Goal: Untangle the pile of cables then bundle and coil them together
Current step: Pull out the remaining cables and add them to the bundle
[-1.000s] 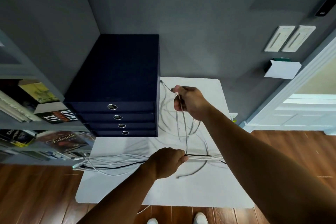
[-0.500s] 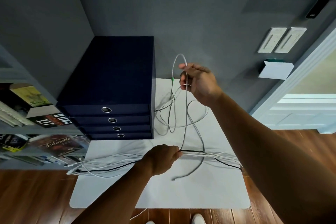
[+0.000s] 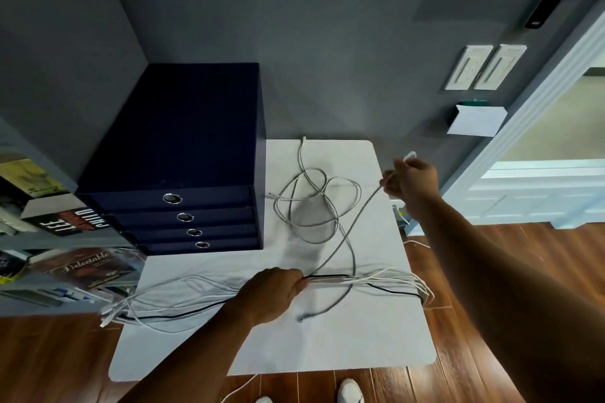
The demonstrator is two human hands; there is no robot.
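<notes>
A bundle of white cables and one black cable (image 3: 376, 283) lies straight across the white table (image 3: 343, 350). My left hand (image 3: 273, 293) is closed around the bundle's middle, pressing it near the table. My right hand (image 3: 411, 181) is out past the table's right edge, pinching one grey cable (image 3: 357, 219) near its white plug end; the cable runs taut down to the bundle. A loose tangle of grey cable loops (image 3: 311, 203) lies at the back of the table. The bundle's plug ends (image 3: 109, 316) hang over the left edge.
A dark blue drawer box (image 3: 183, 160) stands on the table's back left. A shelf with books (image 3: 49, 239) is at the left. The grey wall is behind, a white door frame (image 3: 530, 127) at the right. Wooden floor and my white shoes lie below.
My right hand has swung from above the table's middle out to the right, pulling the grey cable's end free of the tangle. The loops dropped flat. My left hand kept its hold.
</notes>
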